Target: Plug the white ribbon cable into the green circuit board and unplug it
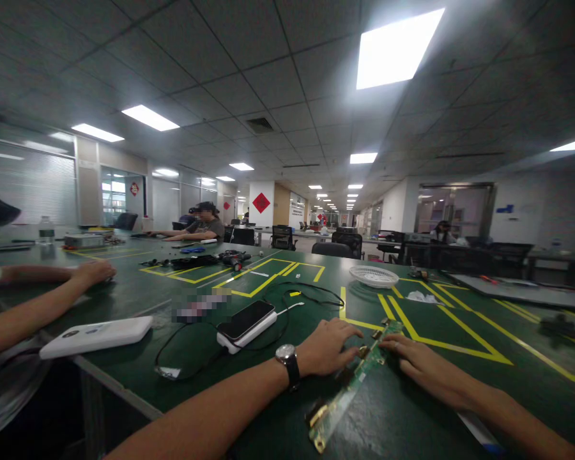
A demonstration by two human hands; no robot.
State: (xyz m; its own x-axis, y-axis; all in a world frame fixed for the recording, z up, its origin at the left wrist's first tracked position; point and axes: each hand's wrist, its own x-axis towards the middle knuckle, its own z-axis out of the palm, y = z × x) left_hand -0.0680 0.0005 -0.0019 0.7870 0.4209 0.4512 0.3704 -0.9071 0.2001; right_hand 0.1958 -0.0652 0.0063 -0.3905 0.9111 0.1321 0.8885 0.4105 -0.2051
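A long, narrow green circuit board (347, 391) with gold-coloured parts along it lies aslant on the green table in front of me. My right hand (419, 361) is at the board's far end, its fingertips on the right edge and its thumb bent below them. On the other side, my left hand (326, 348) wears a wristwatch and has its fingers apart. Its thumb and fingertips come close to the gold parts; whether they touch is hard to tell.
Left of my hands a phone (246, 319) rests on a white block, with black cables around it. A white power bank-like case (98, 337) lies farther left, near a co-worker's hand (94, 271). Beyond are a white basket (374, 276), crumpled white paper (422, 298) and yellow tape lines.
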